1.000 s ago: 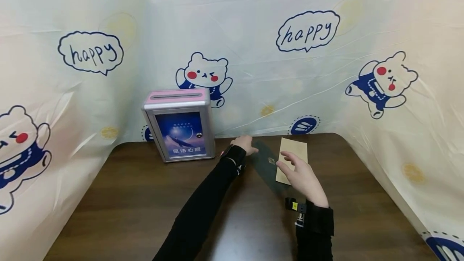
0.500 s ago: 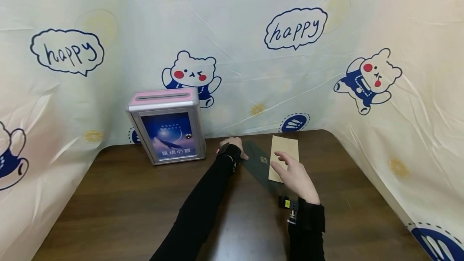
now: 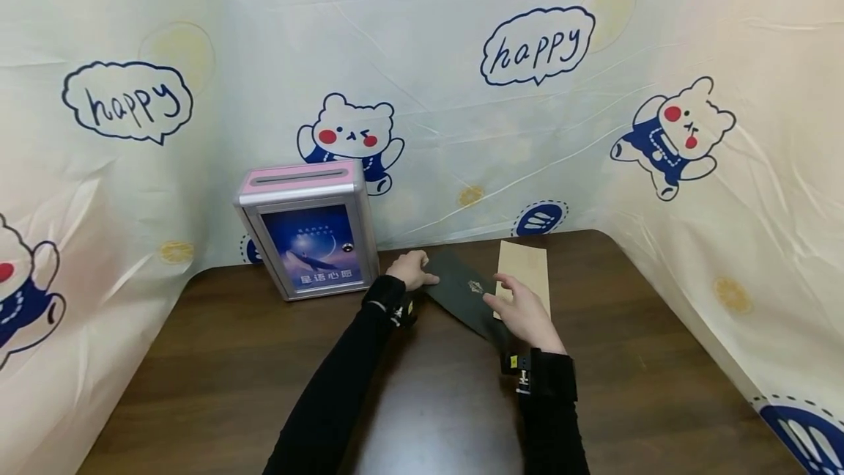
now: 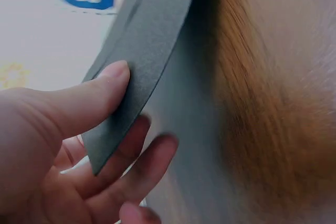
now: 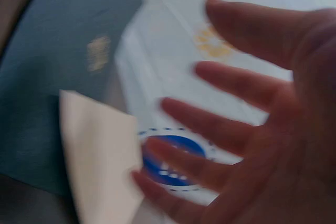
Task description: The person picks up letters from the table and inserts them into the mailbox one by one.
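A dark green envelope (image 3: 461, 299) with a gold emblem lies slantwise between the two hands, toward the far edge of the brown wooden table (image 3: 217, 372). The left hand (image 3: 407, 271) pinches its far left end, thumb on one face and fingers behind; the left wrist view shows that end raised clear of the tabletop. The right hand (image 3: 527, 315) is spread, fingers apart and holding nothing, above the near part of a beige paper rectangle (image 3: 525, 266). The beige piece sits just beside the envelope's right side; whether the two touch, I cannot tell. Left of the left hand, a silver box (image 3: 371, 240) stands upright, with a slotted pink top and a lock on its blue front. Behind everything hangs a pale backdrop (image 3: 435, 42) printed with bears and "happy" bubbles.
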`<state>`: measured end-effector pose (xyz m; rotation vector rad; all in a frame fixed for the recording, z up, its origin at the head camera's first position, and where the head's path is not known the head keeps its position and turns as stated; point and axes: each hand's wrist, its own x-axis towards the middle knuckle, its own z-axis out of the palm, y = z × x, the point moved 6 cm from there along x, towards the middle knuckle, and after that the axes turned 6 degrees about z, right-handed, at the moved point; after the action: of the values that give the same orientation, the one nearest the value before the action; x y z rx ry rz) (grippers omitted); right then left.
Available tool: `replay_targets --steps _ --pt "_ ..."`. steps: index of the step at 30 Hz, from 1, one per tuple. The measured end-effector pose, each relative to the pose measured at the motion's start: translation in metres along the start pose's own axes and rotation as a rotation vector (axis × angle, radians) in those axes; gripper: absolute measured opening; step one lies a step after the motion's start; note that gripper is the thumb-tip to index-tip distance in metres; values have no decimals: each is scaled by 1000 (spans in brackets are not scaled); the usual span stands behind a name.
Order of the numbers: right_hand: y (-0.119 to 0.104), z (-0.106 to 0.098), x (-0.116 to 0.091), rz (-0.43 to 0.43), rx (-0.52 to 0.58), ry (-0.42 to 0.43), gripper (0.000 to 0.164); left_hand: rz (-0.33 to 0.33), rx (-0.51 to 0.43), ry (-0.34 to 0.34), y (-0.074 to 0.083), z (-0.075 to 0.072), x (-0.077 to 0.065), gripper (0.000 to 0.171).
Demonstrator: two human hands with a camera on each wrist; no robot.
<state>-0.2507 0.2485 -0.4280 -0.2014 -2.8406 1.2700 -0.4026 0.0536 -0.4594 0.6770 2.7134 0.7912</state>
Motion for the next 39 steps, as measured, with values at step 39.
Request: replay_targets --steps 39 --pt "-54 50 -4 -288 92 -361 26 194 -443 463 -33 -105 -144 34"
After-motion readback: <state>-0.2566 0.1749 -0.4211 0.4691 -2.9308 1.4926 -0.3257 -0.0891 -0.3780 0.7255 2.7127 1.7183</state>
